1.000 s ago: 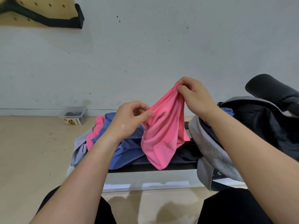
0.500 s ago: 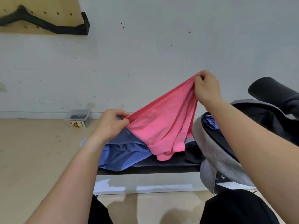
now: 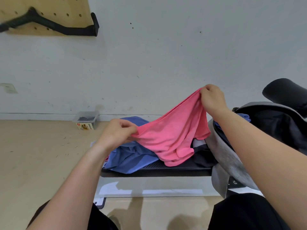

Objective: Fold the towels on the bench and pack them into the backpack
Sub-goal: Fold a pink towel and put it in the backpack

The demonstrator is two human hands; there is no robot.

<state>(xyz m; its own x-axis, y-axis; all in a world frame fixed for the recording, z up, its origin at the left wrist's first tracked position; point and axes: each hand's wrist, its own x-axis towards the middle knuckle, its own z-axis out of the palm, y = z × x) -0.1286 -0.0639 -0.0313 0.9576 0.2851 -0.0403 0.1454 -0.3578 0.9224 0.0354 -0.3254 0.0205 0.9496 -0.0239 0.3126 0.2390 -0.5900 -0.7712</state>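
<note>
A pink towel hangs stretched between my two hands above the black bench. My left hand pinches its lower left corner. Its upper right corner is pinched by my right hand, held higher. The towel's bottom edge sags onto the bench. Beneath it lies a crumpled blue towel. A grey and black backpack stands open at the bench's right end, with a blue towel showing inside it.
A small clear box with a printed label sits on the wooden floor by the white wall. A pegboard with a black bracket hangs at the upper left. A dark padded object lies behind the backpack. My knees show at the bottom.
My hands have drawn apart, the right one up and to the right, spreading the pink towel from a bunched clump into a stretched sheet. The view has shifted, too.
</note>
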